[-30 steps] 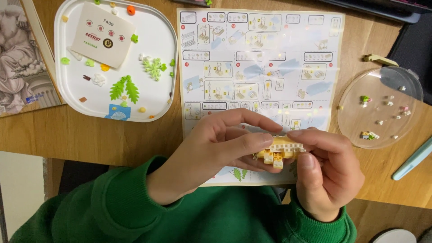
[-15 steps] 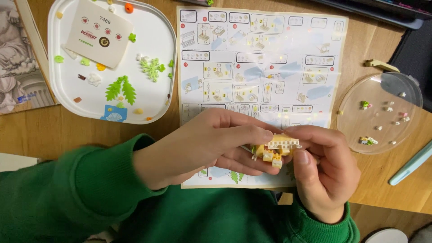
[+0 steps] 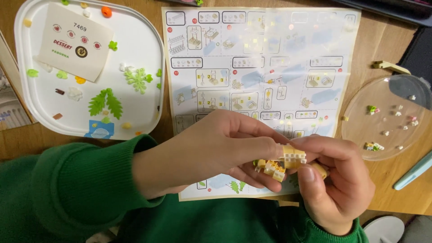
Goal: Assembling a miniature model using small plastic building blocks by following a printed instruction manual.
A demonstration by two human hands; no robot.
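Both hands pinch a small yellow-and-white brick model [image 3: 282,163] over the near edge of the instruction sheet [image 3: 265,67]. The left hand [image 3: 216,150] grips it from the left, the right hand [image 3: 337,184] from the right. A white tray [image 3: 148,67] lies far left, a clear dish [image 3: 387,148] right.

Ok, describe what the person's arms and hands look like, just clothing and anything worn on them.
Both arms are covered by green knit sleeves with ribbed cuffs that end at the wrists: the left sleeve looks bulky and folded near the cuff, the right sleeve shows only a short stretch. The left hand and right hand are bare: no gloves, rings or watch visible.
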